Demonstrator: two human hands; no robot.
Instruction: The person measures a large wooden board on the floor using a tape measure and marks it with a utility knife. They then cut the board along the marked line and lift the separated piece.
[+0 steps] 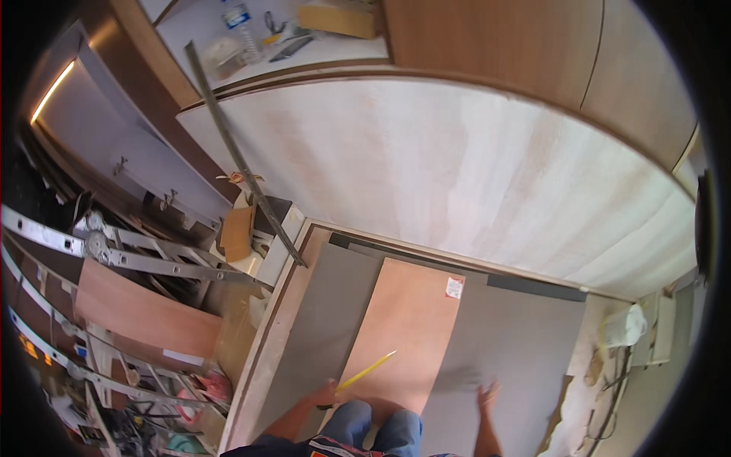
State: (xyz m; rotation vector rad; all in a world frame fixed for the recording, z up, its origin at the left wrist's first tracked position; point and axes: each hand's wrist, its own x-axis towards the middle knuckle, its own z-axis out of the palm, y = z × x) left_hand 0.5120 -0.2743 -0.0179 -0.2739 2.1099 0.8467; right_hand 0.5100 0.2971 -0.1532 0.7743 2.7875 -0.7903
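Observation:
My left hand [325, 393] is closed around a tape measure, and a short length of its yellow blade [367, 370] sticks out toward the far right. The tape's body is mostly hidden in the hand. Beneath the blade lies a long reddish-brown plywood strip [415, 305] with a small white and red label [454, 287] near its far right corner. My right hand [489, 396] hovers over or touches the grey sheet [512, 343] right of the strip; which one, I cannot tell. Its fingers are apart and hold nothing.
A whitish panel [426, 160] rises at the far side under wooden cabinets [495, 46]. A metal bar [240, 156] leans against it. Left are folding metal ladders [145, 255], a thin wood sheet [145, 312] and clutter. A white bucket [624, 326] stands at right beside cables.

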